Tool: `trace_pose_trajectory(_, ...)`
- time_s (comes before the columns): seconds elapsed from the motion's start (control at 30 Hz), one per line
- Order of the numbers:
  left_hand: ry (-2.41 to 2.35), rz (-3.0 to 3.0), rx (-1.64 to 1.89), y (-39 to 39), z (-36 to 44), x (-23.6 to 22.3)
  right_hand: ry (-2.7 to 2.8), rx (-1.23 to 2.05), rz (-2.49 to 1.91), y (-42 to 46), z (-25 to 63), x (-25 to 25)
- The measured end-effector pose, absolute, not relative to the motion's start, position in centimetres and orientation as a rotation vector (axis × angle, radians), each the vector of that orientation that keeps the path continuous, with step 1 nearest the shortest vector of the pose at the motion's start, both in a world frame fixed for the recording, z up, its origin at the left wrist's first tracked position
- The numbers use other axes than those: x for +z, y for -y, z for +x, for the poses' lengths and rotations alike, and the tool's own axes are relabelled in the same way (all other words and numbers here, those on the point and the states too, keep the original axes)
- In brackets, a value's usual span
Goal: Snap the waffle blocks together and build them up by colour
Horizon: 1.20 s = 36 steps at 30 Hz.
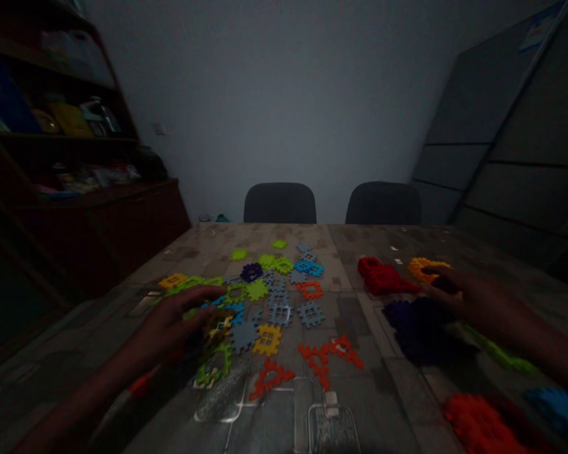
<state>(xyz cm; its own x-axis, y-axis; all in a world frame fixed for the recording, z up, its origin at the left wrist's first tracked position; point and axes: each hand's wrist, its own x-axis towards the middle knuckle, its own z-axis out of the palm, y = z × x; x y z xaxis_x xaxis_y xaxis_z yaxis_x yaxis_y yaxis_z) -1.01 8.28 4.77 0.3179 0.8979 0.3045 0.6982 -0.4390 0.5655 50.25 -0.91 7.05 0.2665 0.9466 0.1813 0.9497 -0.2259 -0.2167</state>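
Several flat plastic interlocking tiles in many colours (274, 296) lie scattered over the middle of the table (360, 246). My left hand (180, 318) reaches into their left side, fingers curled over a small yellowish tile (220, 325); whether it grips it is unclear in the dim light. My right hand (459, 290) rests palm down on the right, fingers stretched toward an orange tile stack (423, 266), just above a dark purple stack (419, 328). A red stack (381, 277) sits to its left.
More sorted stacks lie near the right front: a green one (497, 353), a red-orange one (478, 422) and a blue one (558, 410). Two dark chairs (280, 203) stand behind the far table edge. A dark shelf unit (66, 189) fills the left wall.
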Motion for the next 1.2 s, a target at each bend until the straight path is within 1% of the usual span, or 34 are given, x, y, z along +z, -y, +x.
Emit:
trace_pose_trajectory(0.07,-1.271,2.343,0.679,-8.0,0.0,3.1,1.855,0.104,-2.120,3.6,46.0,5.9)
trace_pose_trajectory(0.2,-1.032,2.626,0.474,-6.5,2.5,0.6,2.104,0.352,-1.931,8.2,37.7,3.0)
trace_pose_trajectory(0.3,-0.945,2.751,0.344,-5.2,4.0,0.0,2.285,0.472,-1.788,9.2,33.3,1.7)
trace_pose_trajectory(0.37,-0.936,2.788,0.305,-4.7,4.6,0.1,2.351,0.544,-1.796,8.8,31.6,1.3)
trace_pose_trajectory(0.63,-1.028,2.866,0.372,-5.3,5.3,-0.3,2.440,0.550,-1.767,7.4,31.0,0.3)
trace_pose_trajectory(0.83,-0.807,2.894,0.618,-5.8,4.2,-1.7,2.320,0.472,-1.723,7.7,31.6,0.4)
trace_pose_trajectory(0.97,-0.761,2.941,0.694,-6.4,3.7,-3.2,2.329,0.470,-1.738,7.8,31.6,-0.2)
trace_pose_trajectory(1.07,-0.744,2.919,0.660,-6.6,3.7,-3.2,2.309,0.442,-1.758,8.1,31.3,0.0)
trace_pose_trajectory(1.2,-0.812,2.830,0.433,-5.6,4.4,-1.0,2.287,0.431,-1.776,8.5,31.0,1.1)
